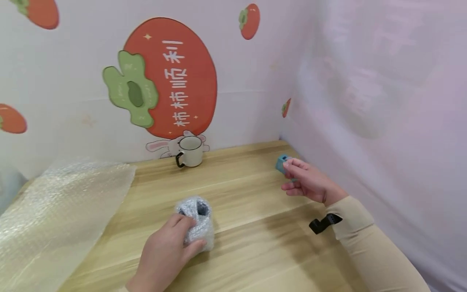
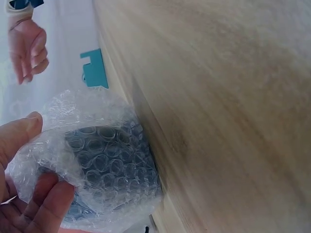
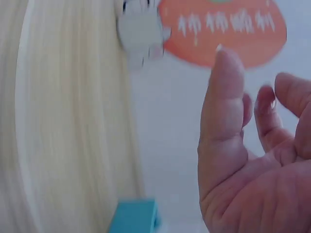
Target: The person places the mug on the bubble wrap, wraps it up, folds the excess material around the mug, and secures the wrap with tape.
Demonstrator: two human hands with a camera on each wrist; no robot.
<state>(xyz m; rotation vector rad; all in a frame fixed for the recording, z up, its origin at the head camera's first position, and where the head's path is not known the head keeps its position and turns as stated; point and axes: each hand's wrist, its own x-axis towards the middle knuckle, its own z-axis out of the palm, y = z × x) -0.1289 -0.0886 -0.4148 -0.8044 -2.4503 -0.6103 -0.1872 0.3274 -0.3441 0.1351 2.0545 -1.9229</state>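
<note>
My left hand (image 1: pixel 164 249) holds a bubble-wrapped bundle (image 1: pixel 202 229) on the wooden table, thumb on one side and fingers at its folded top. Through the wrap in the left wrist view, something dark blue-grey shows inside the bundle (image 2: pixel 114 162); its kind is hidden. My right hand (image 1: pixel 308 180) hovers at the right side, fingers loosely bent. It overlaps a small teal notched block (image 1: pixel 281 164) in the head view, but the left wrist view shows a gap between the hand (image 2: pixel 30 51) and the block (image 2: pixel 96 72). Nothing sits between the right fingers (image 3: pixel 223 116).
A white mug (image 1: pixel 192 154) with a black rim and handle stands at the table's back edge. On the left lies a large sheet of bubble wrap (image 1: pixel 69 202). Cloth walls printed with persimmons (image 1: pixel 182 81) close off the back and right of the table (image 1: pixel 248 202).
</note>
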